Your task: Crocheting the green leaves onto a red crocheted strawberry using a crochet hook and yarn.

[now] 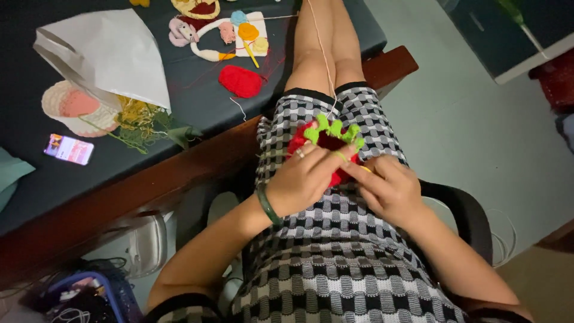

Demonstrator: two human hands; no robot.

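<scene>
A small red crochet piece with a bright green scalloped edge (332, 136) rests on my lap. My left hand (305, 177), with a green bangle at the wrist and a ring on a finger, grips the piece from the left. From the right my right hand (388, 189) pinches its lower edge, with a yellowish hook tip just showing between the fingers. A thin pale yarn strand (321, 48) runs from the piece up along my legs. I wear a black-and-white checked dress.
A dark table (197, 98) with a wooden edge stands to my left. On it are a red crochet patch (240, 81), pastel crochet figures (224, 30), a white bag (113, 54), tangled yellow-green yarn (139, 119), a pink-and-cream basket (78, 107) and a phone (69, 149). A chair arm (463, 209) curves at my right.
</scene>
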